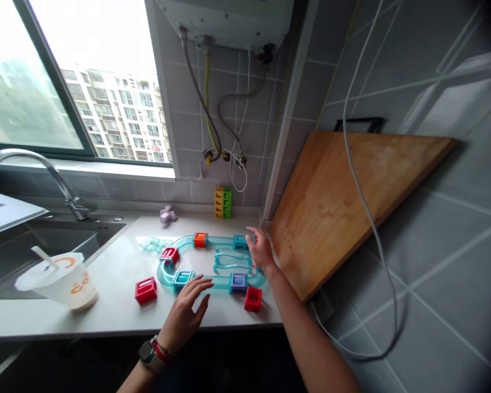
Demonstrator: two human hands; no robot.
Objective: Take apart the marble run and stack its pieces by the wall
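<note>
A loop of translucent teal toy track [219, 283] lies on the white counter. Blocks sit along it: an orange block [200, 239], a red block [169, 255], two teal blocks [183, 279] and a purple block [239, 281]. My left hand [188, 305], wearing a watch [148, 351], hovers at the near side by a teal block, fingers spread and holding nothing. My right hand [261, 250] is at the far right bend beside the other teal block [240, 242]; its fingers look apart, and whether they touch the block is unclear. Curved teal pieces [232, 262] lie inside the loop.
Loose red blocks [146, 290] lie at the near left and near right. A drink cup [65, 284] with a straw stands beside the sink [85, 245]. Yellow and green blocks [223, 203] stand at the back. A wooden board [343, 196] leans on the right wall.
</note>
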